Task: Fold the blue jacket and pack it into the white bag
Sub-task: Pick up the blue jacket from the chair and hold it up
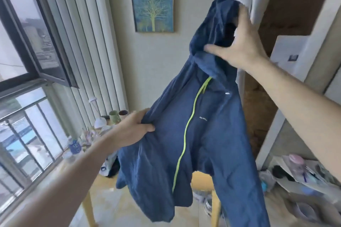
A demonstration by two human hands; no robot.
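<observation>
Hanging blue jacket, left hand and right hand clamped on; chest lettering unreadable.

I see a dark blue jacket with a lime-green zip and small white chest lettering — picture teal with yellow-green tree and pale birds, curtains off-white, mug pale green, table legs yellow wood.

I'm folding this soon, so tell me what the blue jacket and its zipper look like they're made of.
The blue jacket looks like thin, matte woven synthetic, perhaps nylon or polyester: it hangs limp and creases finely where the left hand pinches it and the right hand holds the hood. The zipper is lime green, probably plastic or coated tape; the blur leaves that open.
</observation>
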